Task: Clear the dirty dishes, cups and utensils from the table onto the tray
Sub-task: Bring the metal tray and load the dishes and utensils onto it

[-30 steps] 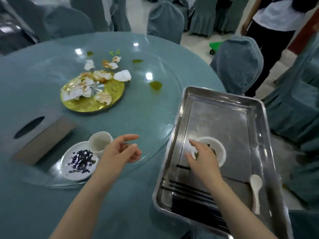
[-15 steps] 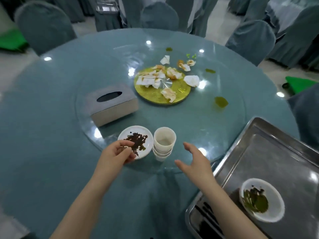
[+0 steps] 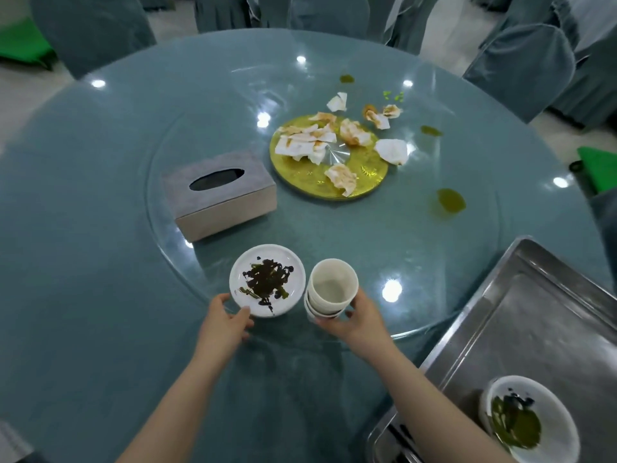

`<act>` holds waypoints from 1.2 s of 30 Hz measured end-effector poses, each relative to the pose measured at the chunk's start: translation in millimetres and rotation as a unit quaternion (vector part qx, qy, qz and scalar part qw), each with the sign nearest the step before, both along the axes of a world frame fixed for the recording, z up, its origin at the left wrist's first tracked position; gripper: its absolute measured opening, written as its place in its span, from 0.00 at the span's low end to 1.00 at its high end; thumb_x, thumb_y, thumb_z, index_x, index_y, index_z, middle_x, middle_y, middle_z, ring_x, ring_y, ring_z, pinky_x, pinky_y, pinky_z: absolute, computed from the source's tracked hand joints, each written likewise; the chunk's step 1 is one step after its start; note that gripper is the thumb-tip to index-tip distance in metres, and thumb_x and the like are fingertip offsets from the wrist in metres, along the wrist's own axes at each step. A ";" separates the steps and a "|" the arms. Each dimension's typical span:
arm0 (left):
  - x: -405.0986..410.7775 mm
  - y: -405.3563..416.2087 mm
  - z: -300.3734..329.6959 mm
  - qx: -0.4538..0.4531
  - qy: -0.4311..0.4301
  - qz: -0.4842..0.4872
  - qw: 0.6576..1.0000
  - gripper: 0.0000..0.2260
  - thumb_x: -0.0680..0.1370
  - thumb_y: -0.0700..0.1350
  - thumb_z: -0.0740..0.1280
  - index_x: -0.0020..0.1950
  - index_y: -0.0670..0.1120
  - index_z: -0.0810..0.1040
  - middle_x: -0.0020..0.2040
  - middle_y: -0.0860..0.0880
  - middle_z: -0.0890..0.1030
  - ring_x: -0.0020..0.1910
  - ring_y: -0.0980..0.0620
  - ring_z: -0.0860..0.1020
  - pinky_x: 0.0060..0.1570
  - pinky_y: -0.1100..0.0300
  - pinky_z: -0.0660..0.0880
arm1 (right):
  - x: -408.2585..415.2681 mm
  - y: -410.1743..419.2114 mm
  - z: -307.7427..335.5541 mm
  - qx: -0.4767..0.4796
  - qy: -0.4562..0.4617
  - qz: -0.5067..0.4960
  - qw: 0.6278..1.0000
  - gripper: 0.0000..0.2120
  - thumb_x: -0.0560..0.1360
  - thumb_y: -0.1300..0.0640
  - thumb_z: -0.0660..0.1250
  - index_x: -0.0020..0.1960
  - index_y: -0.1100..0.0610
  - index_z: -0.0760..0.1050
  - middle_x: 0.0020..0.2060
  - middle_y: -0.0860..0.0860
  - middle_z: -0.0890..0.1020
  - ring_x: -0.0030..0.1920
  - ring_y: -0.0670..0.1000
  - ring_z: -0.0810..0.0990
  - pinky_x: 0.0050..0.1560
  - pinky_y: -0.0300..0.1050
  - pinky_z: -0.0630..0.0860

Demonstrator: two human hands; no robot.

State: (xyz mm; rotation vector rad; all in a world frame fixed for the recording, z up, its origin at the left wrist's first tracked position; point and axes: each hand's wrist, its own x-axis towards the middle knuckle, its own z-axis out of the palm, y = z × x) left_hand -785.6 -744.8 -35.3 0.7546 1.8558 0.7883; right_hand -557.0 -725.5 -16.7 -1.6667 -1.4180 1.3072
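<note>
At near edge of glass turntable (image 3: 334,228) on bench: saucer (image 3: 267,281) rim pinched by left hand (image 3: 224,324); cup stack (image 3: 330,289) grasped low by right hand (image 3: 359,317). Saucer best kept level, stack upright, both carried to tray (image 3: 547,315) at right, beside dirty bowl (image 3: 529,419).

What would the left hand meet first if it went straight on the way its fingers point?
The small plate: the left hand already touches its near rim, fingers aimed up and right. Beyond it probably lies the gold plate, though depth is unclear.
</note>
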 end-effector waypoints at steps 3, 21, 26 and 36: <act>4.3 9.5 -9.3 -0.016 -0.014 0.020 1.000 0.14 0.78 0.44 0.64 0.61 0.48 0.65 0.37 0.44 0.84 0.28 0.48 0.80 0.29 0.59 0.72 | 4.7 -0.5 -1.8 0.006 0.026 -0.033 0.999 0.28 0.60 0.54 0.81 0.57 0.46 0.74 0.50 0.42 0.83 0.52 0.40 0.81 0.53 0.38 0.77; 67.9 -0.8 19.9 0.054 -0.008 -0.123 0.991 0.07 0.76 0.36 0.59 0.53 0.45 0.69 0.35 0.40 0.79 0.26 0.48 0.74 0.23 0.61 0.68 | 136.1 -108.4 51.8 0.127 0.026 -0.263 0.956 0.20 0.66 0.63 0.77 0.53 0.50 0.76 0.45 0.43 0.84 0.45 0.38 0.81 0.42 0.31 0.76; 128.4 -0.6 42.9 0.081 -0.050 -0.196 0.976 0.07 0.76 0.34 0.58 0.50 0.44 0.69 0.31 0.42 0.78 0.24 0.49 0.72 0.18 0.68 0.65 | 187.9 -161.0 69.4 0.146 0.015 -0.375 0.915 0.15 0.68 0.62 0.76 0.52 0.54 0.77 0.43 0.44 0.83 0.42 0.39 0.81 0.38 0.30 0.73; 250.7 9.7 52.3 0.073 -0.055 -0.307 0.947 0.14 0.76 0.35 0.57 0.60 0.48 0.66 0.35 0.41 0.80 0.24 0.52 0.72 0.22 0.63 0.68 | 284.9 -233.7 48.7 0.203 -0.036 -0.529 0.823 0.16 0.65 0.58 0.77 0.51 0.55 0.78 0.38 0.38 0.83 0.37 0.35 0.80 0.36 0.30 0.74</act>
